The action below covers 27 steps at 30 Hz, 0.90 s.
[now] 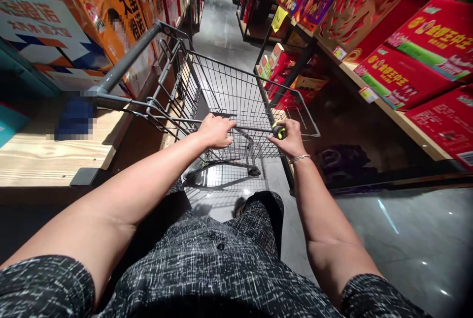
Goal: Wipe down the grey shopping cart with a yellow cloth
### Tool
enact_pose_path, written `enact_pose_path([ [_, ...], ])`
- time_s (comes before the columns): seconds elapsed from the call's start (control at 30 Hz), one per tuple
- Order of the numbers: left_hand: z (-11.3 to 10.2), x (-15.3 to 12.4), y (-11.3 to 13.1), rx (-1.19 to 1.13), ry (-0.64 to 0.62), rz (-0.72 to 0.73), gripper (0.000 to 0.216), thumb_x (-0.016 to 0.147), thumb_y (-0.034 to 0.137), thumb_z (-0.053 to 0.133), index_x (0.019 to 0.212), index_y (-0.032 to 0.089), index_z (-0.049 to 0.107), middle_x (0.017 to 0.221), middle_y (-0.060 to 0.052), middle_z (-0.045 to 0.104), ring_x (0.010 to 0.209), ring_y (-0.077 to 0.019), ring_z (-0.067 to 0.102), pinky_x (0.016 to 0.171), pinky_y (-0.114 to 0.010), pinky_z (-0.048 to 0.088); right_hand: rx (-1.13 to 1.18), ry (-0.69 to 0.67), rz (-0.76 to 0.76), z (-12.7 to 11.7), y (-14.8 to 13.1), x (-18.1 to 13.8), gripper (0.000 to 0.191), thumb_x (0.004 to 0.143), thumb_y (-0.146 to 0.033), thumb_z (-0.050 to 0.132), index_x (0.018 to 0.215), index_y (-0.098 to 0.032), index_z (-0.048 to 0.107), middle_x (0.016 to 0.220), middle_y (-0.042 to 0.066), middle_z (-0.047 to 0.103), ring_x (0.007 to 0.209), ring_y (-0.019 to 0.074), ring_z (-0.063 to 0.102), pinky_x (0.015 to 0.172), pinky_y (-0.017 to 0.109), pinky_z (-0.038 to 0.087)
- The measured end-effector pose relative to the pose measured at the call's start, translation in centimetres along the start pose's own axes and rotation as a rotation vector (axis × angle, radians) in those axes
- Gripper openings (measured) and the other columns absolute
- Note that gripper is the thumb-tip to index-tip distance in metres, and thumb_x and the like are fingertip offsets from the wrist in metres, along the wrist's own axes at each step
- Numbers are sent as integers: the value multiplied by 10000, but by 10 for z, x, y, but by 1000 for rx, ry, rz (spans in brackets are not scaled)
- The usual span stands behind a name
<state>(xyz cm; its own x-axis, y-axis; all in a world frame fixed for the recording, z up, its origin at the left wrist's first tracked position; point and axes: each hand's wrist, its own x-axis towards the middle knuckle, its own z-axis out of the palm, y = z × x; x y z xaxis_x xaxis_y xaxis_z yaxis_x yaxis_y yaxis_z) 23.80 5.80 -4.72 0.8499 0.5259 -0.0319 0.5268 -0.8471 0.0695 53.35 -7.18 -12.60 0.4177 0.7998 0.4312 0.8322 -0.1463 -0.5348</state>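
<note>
A grey wire shopping cart (236, 91) stands in front of me in a shop aisle, its basket holding nothing that I can see. My left hand (216, 131) is closed over the cart's handle bar (251, 129) near its left end. My right hand (291, 138) grips the right end of the same bar, beside a yellow and black end cap (280, 132). A thin bracelet sits on my right wrist. Both arms reach forward over my dark patterned clothing.
A wooden shelf (55, 153) with orange and white gift boxes (118, 17) lines the left. Red boxes (424, 57) fill slanted shelves on the right. A second, larger cart's grey handle (125, 59) stands at the left. The glossy grey tiled aisle (221, 27) runs ahead.
</note>
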Motion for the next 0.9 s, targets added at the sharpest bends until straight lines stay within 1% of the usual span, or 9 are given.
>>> enact_pose_path([
  [0.1, -1, 13, 6, -69, -28, -71, 455, 952, 477, 466, 1281, 231, 665, 1179, -107, 758, 1075, -325, 699, 902, -451, 506, 177, -24, 74, 10, -17, 5, 468, 761, -589, 742, 1028, -206, 731, 1447, 130, 487, 1413, 310, 449, 1208, 507, 376],
  [0.17, -3, 18, 4, -92, -52, -95, 455, 965, 520, 436, 1245, 253, 675, 1118, -98, 770, 1012, -331, 708, 833, -445, 522, 273, -26, 153, 8, -18, 8, 474, 842, -614, 654, 1005, -180, 754, 1489, 147, 483, 1448, 308, 435, 1224, 502, 358],
  [0.27, -6, 21, -5, -90, -71, -52, 449, 968, 534, 437, 1255, 277, 667, 1105, -80, 771, 1000, -322, 703, 810, -426, 525, 319, -51, 143, 1, -11, 9, 524, 816, -537, 705, 1208, -191, 729, 1522, 141, 485, 1449, 299, 449, 1231, 511, 345],
  [0.37, -8, 23, -13, -81, -104, -17, 489, 944, 567, 482, 1319, 292, 633, 1132, -62, 766, 1022, -300, 702, 810, -388, 521, 288, -44, 59, 1, -5, 2, 805, 756, -426, 766, 1499, -250, 513, 1482, 119, 522, 1389, 275, 505, 1201, 506, 392],
  [0.47, -11, 27, -18, -95, -167, 0, 522, 910, 572, 532, 1342, 291, 616, 1167, -55, 757, 1043, -290, 696, 813, -369, 521, 180, 48, -23, 15, -9, -13, 786, 765, -362, 740, 1501, -267, 483, 1427, 113, 525, 1352, 286, 512, 1183, 519, 410],
  [0.57, -12, 30, -20, -92, -191, 12, 481, 899, 502, 551, 1322, 285, 623, 1173, -54, 751, 1037, -291, 692, 823, -375, 520, 63, 177, -105, 50, -22, -35, 581, 804, -273, 661, 1380, -293, 585, 1426, 115, 483, 1376, 328, 450, 1184, 575, 377],
  [0.63, -11, 30, -20, -69, -174, 9, 466, 900, 468, 546, 1321, 285, 621, 1164, -55, 749, 1031, -295, 693, 827, -383, 517, -3, 190, -148, 84, -31, -52, 473, 834, -232, 622, 1298, -322, 637, 1408, 106, 487, 1361, 339, 431, 1172, 597, 366],
  [0.77, -8, 26, -17, -22, -124, -9, 461, 886, 442, 547, 1314, 290, 623, 1123, -52, 753, 1017, -311, 694, 825, -400, 514, -154, -74, -109, 151, -29, -88, 374, 872, -182, 556, 1183, -320, 710, 1316, 119, 553, 1272, 340, 441, 1138, 613, 365],
  [0.9, -6, 23, -14, -32, -101, -20, 423, 862, 414, 562, 1259, 297, 649, 1076, -42, 758, 985, -314, 694, 842, -420, 508, -243, -297, 20, 184, 0, -117, 408, 836, -107, 514, 1151, -251, 730, 1276, 163, 584, 1186, 335, 461, 1036, 584, 416],
])
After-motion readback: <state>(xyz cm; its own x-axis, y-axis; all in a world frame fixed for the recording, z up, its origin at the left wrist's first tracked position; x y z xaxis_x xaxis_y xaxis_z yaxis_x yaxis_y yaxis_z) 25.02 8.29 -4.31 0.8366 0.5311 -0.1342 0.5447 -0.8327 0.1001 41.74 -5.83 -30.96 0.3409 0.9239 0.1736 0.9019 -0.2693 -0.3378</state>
